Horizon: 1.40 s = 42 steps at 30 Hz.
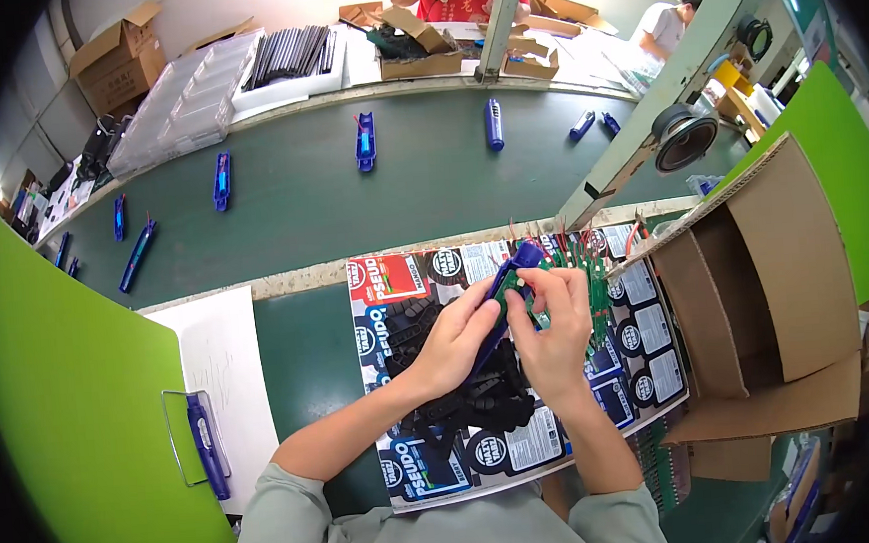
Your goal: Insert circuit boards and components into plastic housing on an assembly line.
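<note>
My left hand (456,338) is closed round a long blue plastic housing (486,348), which slants up and to the right over the work surface. A small green circuit board (511,285) sits at the housing's upper part. My right hand (555,329) is closed on this board, thumb and fingertips pressed together at its edge; the exact grip is partly hidden. Beneath my hands lies a heap of black plastic parts (482,400). Just right of my right hand, several green circuit boards with thin red wires (596,301) are spread out.
A printed cardboard sheet (537,442) covers the bench. An open cardboard box (754,292) stands at right. Beyond runs a green conveyor belt (292,211) with several blue housings (365,141). A metal post (634,110) carries a speaker (685,139). Green panels (85,412) flank me; two people work beyond.
</note>
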Motion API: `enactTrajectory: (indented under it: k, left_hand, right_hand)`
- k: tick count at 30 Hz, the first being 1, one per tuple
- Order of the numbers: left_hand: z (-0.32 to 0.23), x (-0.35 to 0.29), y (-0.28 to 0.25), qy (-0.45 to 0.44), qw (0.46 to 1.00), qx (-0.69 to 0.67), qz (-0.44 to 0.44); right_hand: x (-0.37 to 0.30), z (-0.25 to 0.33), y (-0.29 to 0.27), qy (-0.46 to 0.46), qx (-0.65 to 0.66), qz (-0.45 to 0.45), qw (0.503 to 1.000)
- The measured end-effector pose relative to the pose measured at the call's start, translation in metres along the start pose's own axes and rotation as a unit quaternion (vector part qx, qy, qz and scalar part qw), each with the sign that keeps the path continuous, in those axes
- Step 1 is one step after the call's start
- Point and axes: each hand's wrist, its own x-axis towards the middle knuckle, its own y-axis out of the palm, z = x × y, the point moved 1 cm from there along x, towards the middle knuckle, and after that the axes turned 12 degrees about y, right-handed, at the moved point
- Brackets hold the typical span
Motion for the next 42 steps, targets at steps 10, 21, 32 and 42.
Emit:
enactTrajectory:
  k: [10, 21, 32, 42]
  left_hand:
    - [0.006, -0.007, 0.005, 0.042, 0.992, 0.115, -0.001]
    - [-0.005, 0.056, -0.091, 0.025, 0.978, 0.154, -0.137]
    - [0.058, 0.089, -0.252, -0.02, 0.774, 0.61, -0.169]
    - [0.025, 0.096, -0.241, 0.044, 0.617, 0.769, -0.164]
  right_hand:
    - [-0.004, -0.005, 0.006, 0.21, 0.197, 0.076, 0.955]
    - [-0.014, -0.073, -0.01, 0.112, 0.039, 0.122, 0.985]
    - [-0.029, -0.082, 0.013, 0.013, -0.103, 0.274, 0.956]
    - [-0.003, -0.094, 0.001, 0.25, 0.204, 0.237, 0.916]
